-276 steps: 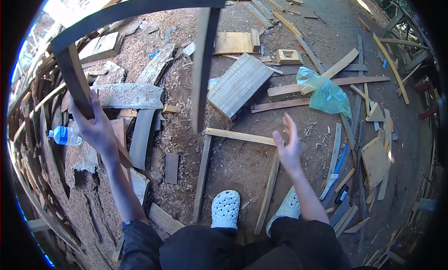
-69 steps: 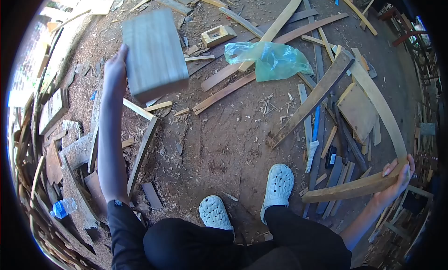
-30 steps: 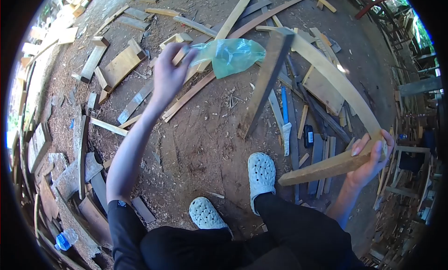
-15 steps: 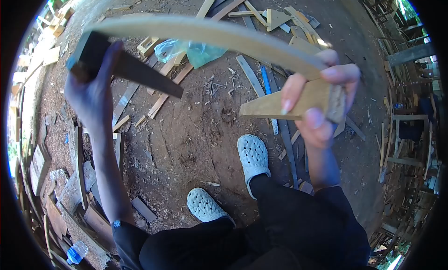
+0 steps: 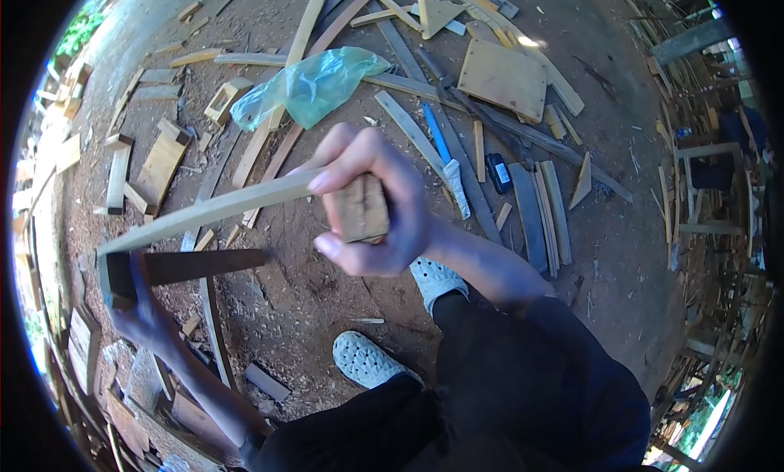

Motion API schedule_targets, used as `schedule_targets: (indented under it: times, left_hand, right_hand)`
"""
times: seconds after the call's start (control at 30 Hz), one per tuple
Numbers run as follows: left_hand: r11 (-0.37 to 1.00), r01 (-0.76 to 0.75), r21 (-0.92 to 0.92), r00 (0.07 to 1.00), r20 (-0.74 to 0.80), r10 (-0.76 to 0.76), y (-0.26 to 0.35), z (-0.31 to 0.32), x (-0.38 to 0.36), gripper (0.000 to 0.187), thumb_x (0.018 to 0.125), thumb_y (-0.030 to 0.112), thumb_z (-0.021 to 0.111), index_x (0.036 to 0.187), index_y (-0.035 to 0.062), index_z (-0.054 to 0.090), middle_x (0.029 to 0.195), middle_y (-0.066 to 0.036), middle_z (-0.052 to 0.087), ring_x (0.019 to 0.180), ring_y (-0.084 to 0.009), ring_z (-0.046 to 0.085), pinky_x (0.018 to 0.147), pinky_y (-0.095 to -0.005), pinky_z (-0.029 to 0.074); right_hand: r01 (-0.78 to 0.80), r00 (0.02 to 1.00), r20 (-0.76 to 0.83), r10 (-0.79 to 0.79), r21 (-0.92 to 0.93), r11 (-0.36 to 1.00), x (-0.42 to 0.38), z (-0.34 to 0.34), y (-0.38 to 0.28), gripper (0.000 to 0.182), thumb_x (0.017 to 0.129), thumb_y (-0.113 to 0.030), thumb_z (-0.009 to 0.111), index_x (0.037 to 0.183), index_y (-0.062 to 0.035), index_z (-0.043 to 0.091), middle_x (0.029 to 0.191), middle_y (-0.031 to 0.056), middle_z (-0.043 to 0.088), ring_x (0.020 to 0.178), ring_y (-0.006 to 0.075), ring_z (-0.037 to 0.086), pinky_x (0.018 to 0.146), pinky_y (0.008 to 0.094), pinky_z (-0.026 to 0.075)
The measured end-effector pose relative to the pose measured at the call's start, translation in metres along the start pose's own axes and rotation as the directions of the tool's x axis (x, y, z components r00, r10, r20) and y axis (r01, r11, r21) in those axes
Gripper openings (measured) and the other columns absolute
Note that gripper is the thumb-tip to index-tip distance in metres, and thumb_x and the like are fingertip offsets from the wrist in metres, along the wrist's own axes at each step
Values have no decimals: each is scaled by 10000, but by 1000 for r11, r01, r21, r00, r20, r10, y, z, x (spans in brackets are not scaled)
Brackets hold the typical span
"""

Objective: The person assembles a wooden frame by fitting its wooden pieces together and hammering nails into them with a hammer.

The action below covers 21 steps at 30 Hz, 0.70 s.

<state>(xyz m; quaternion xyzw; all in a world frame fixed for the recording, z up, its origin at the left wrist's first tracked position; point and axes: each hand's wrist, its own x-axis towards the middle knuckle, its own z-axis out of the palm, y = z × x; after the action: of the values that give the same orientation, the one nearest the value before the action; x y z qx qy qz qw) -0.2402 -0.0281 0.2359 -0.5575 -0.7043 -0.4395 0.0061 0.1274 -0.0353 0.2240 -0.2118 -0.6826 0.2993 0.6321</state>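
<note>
- Your right hand (image 5: 371,207) grasps the curved wooden frame (image 5: 204,215); your left hand (image 5: 143,309) grips its far corner.
- Dirt floor (image 5: 343,284) below holds scattered planks, green plastic bag (image 5: 306,84).

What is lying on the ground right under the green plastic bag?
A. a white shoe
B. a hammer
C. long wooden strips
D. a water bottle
C. The green plastic bag lies across long wooden strips that stick out from beneath it on the dirt ground; the white shoes are much nearer the person.
</note>
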Motion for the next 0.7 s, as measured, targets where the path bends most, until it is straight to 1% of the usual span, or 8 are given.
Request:
schedule_targets:
  times: [0.07, 0.3, 0.4, 0.47, 0.57, 0.6, 0.67, 0.7]
  left_hand:
    - [984, 98, 145, 993, 43, -106, -7, -4, -2, 473, 918, 414, 829, 1158, 9, 791, 1006, -117, 809, 841, -157, 745, 787, -326, 571]
    - [995, -47, -84, 999, 2, 47, -12, 9, -16, 462, 950, 387, 800, 1216, 11, 767, 1075, -126, 802, 925, -166, 757, 823, -330, 595]
    - [1000, -25, 9, 1000, -2, 25, -10, 17, -15, 441, 954, 359, 800, 1219, 8, 763, 1097, -127, 797, 942, -174, 758, 835, -331, 598]
    - [999, 31, 40, 998, 48, -33, 3, 19, -13, 435, 948, 330, 812, 1233, 6, 755, 1116, -130, 793, 945, -172, 757, 844, -325, 599]
    - [984, 94, -151, 996, 27, -91, 8, 27, -16, 449, 916, 298, 849, 1225, -12, 747, 1137, -137, 785, 959, -170, 753, 876, -333, 602]
    - [985, 87, -148, 996, 33, -83, 8, 27, -16, 449, 916, 298, 849, 1225, -12, 747, 1137, -137, 785, 959, -170, 753, 876, -333, 602]
    - [978, 96, -186, 995, 32, -92, 7, 27, -16, 538, 863, 318, 896, 1230, -41, 732, 1157, -158, 776, 1015, -210, 746, 937, -359, 592]
    - [978, 92, -185, 996, 29, -88, 5, 27, -15, 538, 863, 318, 896, 1230, -41, 732, 1157, -158, 776, 1015, -210, 746, 937, -359, 592]
  right_hand:
    - [-12, 1000, -26, 11, -45, 999, 5, 2, -6, 474, 702, -37, 764, 1133, -45, 568, 1033, 151, 630, 801, 209, 622, 818, 359, 540]
    - [8, 1000, -2, -8, -46, 999, 4, -4, -14, 418, 694, -64, 798, 1063, -36, 605, 1022, 142, 652, 914, 236, 686, 790, 352, 557]
    - [4, 998, -67, -2, 29, 1000, 0, -13, -7, 403, 699, -38, 768, 1066, -41, 601, 1033, 126, 652, 925, 236, 683, 820, 345, 552]
    - [-38, 997, -63, 39, 9, 999, -4, -18, -8, 433, 730, -96, 858, 1071, -44, 596, 1043, 107, 644, 948, 223, 676, 843, 332, 543]
    - [19, 998, -53, -26, -136, 991, -6, -16, 0, 666, 733, -355, 985, 1158, -47, 575, 1077, 93, 643, 962, 188, 662, 847, 333, 537]
    - [16, 998, -63, -25, -137, 990, -13, -16, -5, 666, 733, -355, 985, 1158, -47, 575, 1077, 93, 643, 962, 188, 662, 847, 333, 537]
    - [-393, 910, -184, 371, -100, 914, -26, -13, -18, 680, 750, -284, 965, 1238, -55, 552, 1094, 97, 650, 960, 209, 683, 838, 349, 546]
    - [-390, 911, -186, 368, -97, 916, -30, -9, -15, 680, 750, -284, 965, 1238, -55, 552, 1094, 97, 650, 960, 209, 683, 838, 349, 546]
